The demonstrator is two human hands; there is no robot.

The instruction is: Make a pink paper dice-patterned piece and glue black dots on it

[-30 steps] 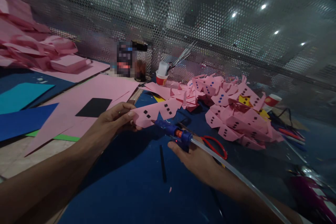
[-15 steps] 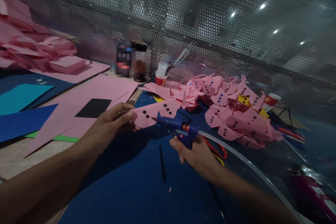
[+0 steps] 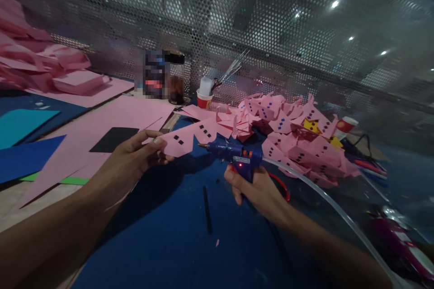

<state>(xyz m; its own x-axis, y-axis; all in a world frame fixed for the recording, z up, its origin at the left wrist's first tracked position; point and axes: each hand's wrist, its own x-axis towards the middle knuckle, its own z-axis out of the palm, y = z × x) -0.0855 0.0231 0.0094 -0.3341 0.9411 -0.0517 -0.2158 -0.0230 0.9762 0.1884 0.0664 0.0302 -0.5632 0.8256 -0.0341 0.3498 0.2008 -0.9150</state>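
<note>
My left hand (image 3: pixel 144 151) pinches one end of a pink paper strip (image 3: pixel 185 137), cut to a notched shape and marked with small black squares. In my right hand (image 3: pixel 254 189) is a blue hot glue gun (image 3: pixel 233 153), gripped by its handle, with a red light showing. A long translucent glue stick (image 3: pixel 318 187) trails from its back toward the lower right. The gun's nozzle points left, close to the notch in the strip and seemingly just apart from it. Below lies a thin black strip (image 3: pixel 207 210) on the blue surface (image 3: pixel 162 244).
Folded pink paper pieces (image 3: pixel 305 149) with dark squares are heaped at right. Pink sheets (image 3: pixel 135 113) and a black paper piece (image 3: pixel 113 140) lie at left. Behind stand a red-and-white cup (image 3: pixel 205 99) and a perforated metal panel (image 3: pixel 224 22). A magenta tool (image 3: pixel 396 239) rests lower right.
The glue gun has moved right, its nozzle backing off from the pink strip. My left hand and the strip shifted slightly left and up, while the whole view shifted a little.
</note>
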